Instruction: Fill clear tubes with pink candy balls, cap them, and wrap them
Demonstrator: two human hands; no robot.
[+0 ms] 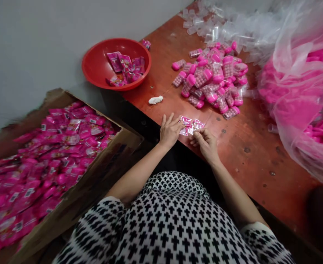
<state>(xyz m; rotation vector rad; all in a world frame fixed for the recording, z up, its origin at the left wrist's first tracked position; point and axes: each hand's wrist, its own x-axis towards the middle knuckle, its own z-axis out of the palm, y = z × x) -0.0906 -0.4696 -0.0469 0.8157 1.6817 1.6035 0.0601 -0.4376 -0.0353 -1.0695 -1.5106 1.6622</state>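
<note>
Two small shiny pink packets lie side by side near the edge of the wooden table. My left hand [170, 131] rests with fingers stretched out, the fingertips on the left pink packet [186, 123]. At the right pink packet [197, 124], my right hand [207, 143] pinches the lower edge between thumb and fingers. Just beyond the hands is a heap of clear capsule-like containers with pink caps [205, 79], many holding small pinkish balls. To the left of that heap lies a small white lump [155, 99].
A red bowl [91, 68] with several pink packets stands at the table's left corner. Below left, a cardboard box [123, 137] holds many filled pink packets. Clear plastic cups [213, 33] lie at the back. A translucent bag [285, 99] of pink caps bulges at the right.
</note>
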